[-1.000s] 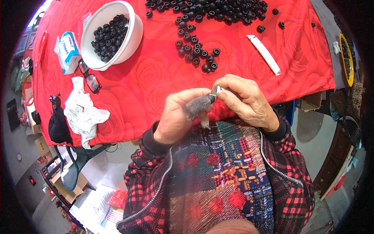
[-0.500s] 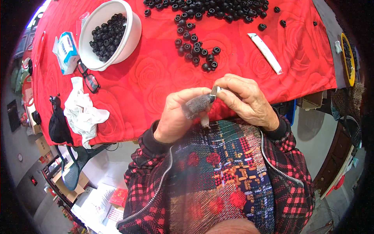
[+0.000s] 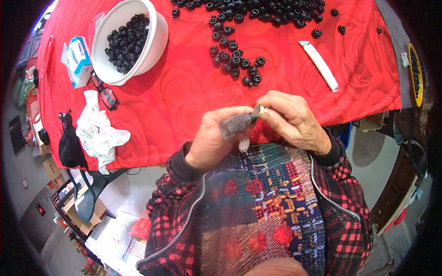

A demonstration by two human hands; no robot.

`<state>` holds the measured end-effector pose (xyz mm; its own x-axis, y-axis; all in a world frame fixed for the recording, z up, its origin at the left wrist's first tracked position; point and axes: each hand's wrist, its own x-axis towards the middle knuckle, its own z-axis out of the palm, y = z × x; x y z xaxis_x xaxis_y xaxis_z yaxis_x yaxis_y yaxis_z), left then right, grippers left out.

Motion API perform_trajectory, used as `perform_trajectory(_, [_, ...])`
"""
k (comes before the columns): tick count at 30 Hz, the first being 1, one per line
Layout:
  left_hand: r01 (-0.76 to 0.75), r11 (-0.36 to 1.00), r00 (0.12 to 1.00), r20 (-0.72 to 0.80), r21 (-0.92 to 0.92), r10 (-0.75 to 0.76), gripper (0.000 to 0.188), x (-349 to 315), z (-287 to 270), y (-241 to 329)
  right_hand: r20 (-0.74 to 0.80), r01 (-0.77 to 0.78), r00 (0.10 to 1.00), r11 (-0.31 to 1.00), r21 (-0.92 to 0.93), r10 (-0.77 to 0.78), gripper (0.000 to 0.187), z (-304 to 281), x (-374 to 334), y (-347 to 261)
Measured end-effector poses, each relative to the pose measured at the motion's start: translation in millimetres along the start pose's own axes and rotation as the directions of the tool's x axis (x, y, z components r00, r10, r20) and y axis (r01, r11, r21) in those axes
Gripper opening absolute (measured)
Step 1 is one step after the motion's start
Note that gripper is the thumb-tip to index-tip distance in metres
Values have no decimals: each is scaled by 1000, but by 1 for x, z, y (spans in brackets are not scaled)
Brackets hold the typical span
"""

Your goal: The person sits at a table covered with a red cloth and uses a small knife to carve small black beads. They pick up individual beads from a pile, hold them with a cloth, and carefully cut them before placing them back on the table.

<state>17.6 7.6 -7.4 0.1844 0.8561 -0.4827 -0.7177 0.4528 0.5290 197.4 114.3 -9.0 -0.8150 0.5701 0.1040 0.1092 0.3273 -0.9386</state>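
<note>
Close to the table's near edge, my left hand is closed, pinching a small black piece mostly hidden by the fingers. A fuzzy grey cover wraps one of its fingers, and something whitish shows on another below it. Between thumb and forefinger, my right hand grips a small flat metal blade with a white part at the fingertips. The blade is up against the black piece. Just beyond the hands, several round black hollow caps lie in a trail from a big pile.
A white bowl holding more black caps stands at far left. Beside it are a blue-white box, eyeglasses, a white cloth and a black mask-like item. A white strip packet and a yellow-rimmed tray are at right.
Both hands keep their hold and have shifted only slightly in the picture. The blade has tilted a little against the black piece. The whole view has moved slightly.
</note>
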Motion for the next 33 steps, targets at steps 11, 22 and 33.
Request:
perform_trajectory(11, [-189, 946, 973, -77, 263, 216, 23, 4, -2, 6, 4, -352, 926, 862, 365, 376, 18, -7, -5, -23])
perform_trajectory(22, [-527, 540, 764, 86, 656, 639, 28, -6, 9, -1, -229, -148, 953, 963, 224, 200, 16, 20, 10, -34])
perform_trajectory(33, [11, 955, 991, 125, 295, -50, 18, -9, 0, 12, -10, 367, 929, 923, -121, -370, 25, -1, 8, -30])
